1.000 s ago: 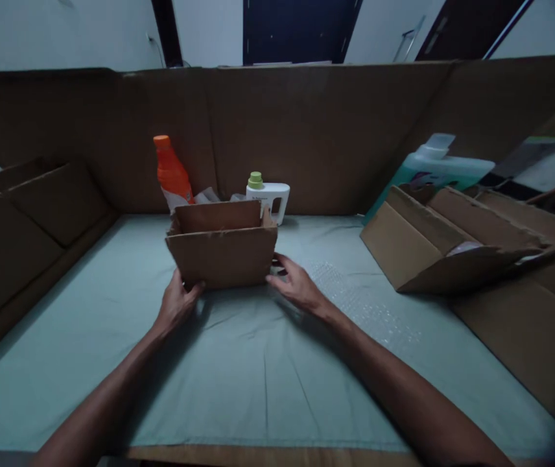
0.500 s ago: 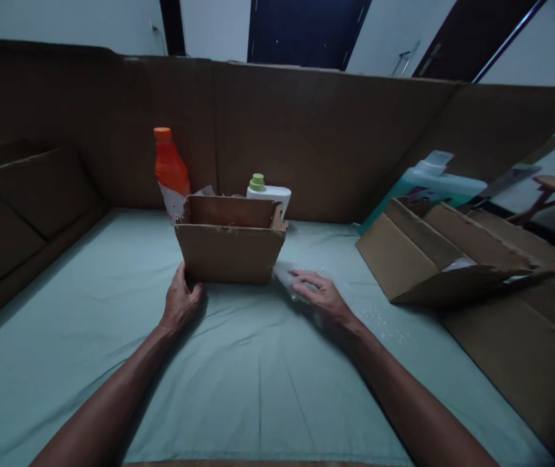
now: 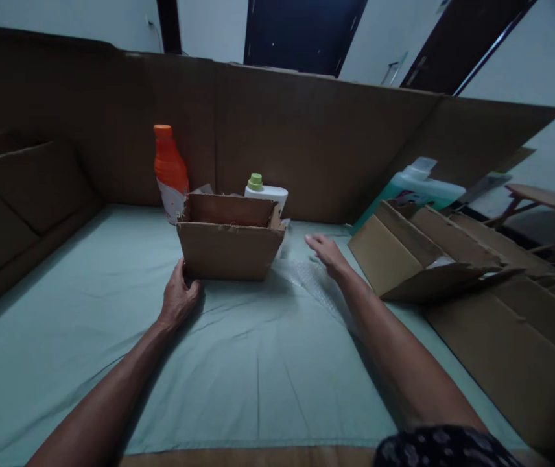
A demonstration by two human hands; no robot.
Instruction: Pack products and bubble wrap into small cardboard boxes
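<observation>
A small open-topped cardboard box [image 3: 229, 253] stands upright on the pale green cloth. My left hand [image 3: 179, 290] grips its lower left corner, fingers along the side and thumb bent round the front. To the right of the box, my right hand [image 3: 327, 251] hovers with fingers stretched out to the left, holding nothing that I can see. A clear sheet of bubble wrap [image 3: 307, 280] lies between the box and my right forearm, partly hidden by that arm. Behind the box stand an orange bottle [image 3: 170, 168] and a white bottle with a green cap [image 3: 268, 192], their lower parts partly covered.
Tilted cardboard boxes [image 3: 389, 253] sit at the right, with a large jug of teal liquid [image 3: 411, 185] leaning behind them. More cardboard [image 3: 29, 188] stands at the left. A tall cardboard wall [image 3: 307, 130] closes off the back of the cloth-covered table [image 3: 238, 389].
My right hand has let go of the bubble wrap and moved away and slightly right; the wrap now lies spread out. My left hand stays at the box corner. The view has shifted slightly.
</observation>
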